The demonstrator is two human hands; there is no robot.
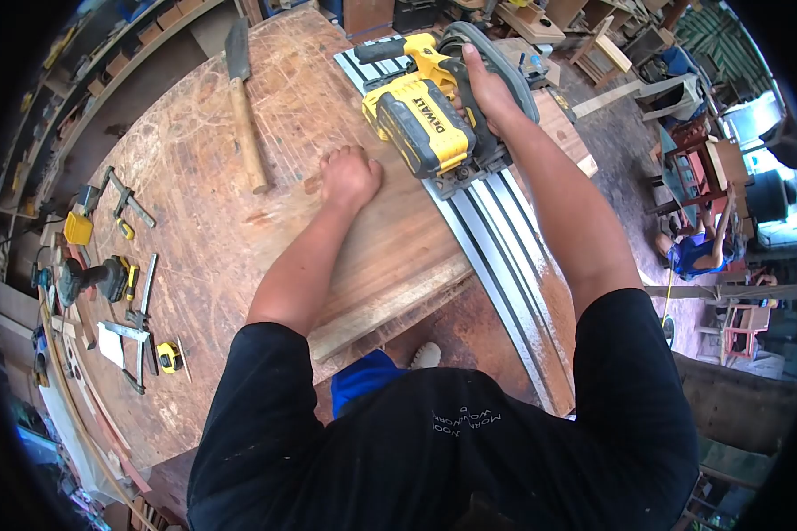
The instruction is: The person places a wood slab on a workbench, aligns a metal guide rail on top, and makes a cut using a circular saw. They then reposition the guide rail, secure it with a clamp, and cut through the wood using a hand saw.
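Note:
My right hand [490,88] is wrapped round the rear handle of a yellow and black DeWalt circular saw [429,75], its battery facing me. The saw sits on a silver guide rail [496,239] with dark strips, which runs towards me past the table edge. A wide wooden board [398,230] lies beneath the rail. My left hand [351,177] rests on the board left of the saw, fingers curled in like a fist, with nothing visible in it. The saw's blade is hidden.
A machete [239,62] with a long wooden handle lies on the scratched worktable [195,239]. Towards the left are clamps [133,199], a cordless power tool [93,281] and a yellow tape measure [169,357]. Another person [704,252] sits far right among wooden furniture.

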